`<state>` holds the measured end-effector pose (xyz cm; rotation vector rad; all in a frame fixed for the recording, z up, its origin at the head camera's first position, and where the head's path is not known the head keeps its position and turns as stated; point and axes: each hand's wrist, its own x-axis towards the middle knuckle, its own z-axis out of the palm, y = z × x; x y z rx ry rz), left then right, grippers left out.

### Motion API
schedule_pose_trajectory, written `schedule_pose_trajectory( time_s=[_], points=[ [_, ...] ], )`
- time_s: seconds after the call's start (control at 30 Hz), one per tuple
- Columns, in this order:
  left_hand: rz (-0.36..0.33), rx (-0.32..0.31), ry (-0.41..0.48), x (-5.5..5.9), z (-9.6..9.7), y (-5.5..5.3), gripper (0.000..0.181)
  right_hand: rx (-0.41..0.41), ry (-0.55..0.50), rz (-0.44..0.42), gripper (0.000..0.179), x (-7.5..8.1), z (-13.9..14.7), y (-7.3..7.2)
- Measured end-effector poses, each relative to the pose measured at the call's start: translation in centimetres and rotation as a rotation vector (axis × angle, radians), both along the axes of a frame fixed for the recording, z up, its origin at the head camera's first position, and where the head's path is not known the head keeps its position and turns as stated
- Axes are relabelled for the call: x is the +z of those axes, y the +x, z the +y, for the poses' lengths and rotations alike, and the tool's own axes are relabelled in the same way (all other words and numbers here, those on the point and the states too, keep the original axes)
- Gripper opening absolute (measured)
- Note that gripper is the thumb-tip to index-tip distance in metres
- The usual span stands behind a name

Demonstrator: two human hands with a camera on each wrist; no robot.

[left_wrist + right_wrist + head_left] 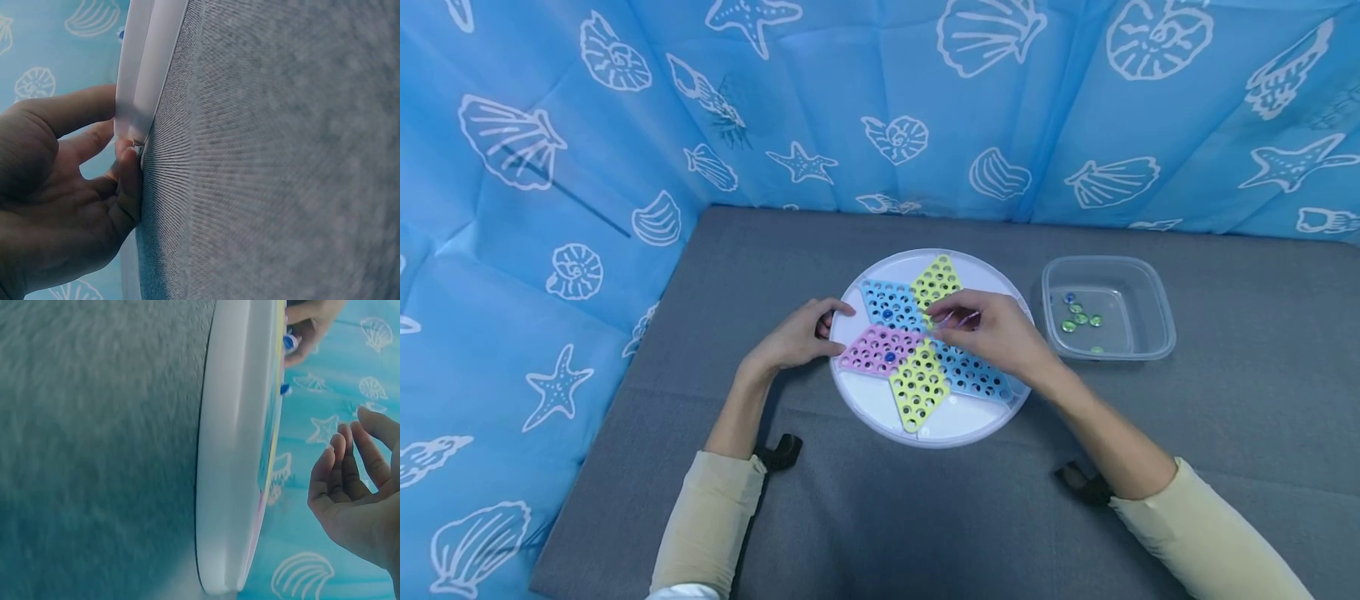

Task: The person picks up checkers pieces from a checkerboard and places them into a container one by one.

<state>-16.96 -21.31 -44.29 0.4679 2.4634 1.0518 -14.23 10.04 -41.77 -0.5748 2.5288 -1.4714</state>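
Observation:
A round white Chinese checkers board lies on the grey table, its star-shaped hole field in yellow, blue and pink. At its left rim, my left hand grips the edge; the left wrist view has the fingers curled at the white rim. One blue marble sits in the upper-left blue section, and another blue marble in the left pink section. Over the board's right part hovers my right hand, thumb and fingertips slightly apart. Between them no marble shows in the right wrist view. That hand hides the right pink section.
Right of the board stands a clear plastic container holding several green marbles and a blue one. A blue shell-patterned curtain hangs behind and left of the grey table.

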Motion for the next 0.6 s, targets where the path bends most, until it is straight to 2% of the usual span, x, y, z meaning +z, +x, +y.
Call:
schedule_pose_trajectory(
  time_s=[0.27,0.6],
  points=[
    [-0.021,0.020,-0.007,0.0,0.0,0.1,0.049,0.075,0.016,-0.038,0.026,-0.5,-1.7,-0.1],
    [-0.010,0.020,-0.026,-0.1,0.0,0.1,0.049,0.149,0.097,-0.077,0.028,-1.2,-3.3,-0.3]
  ],
)
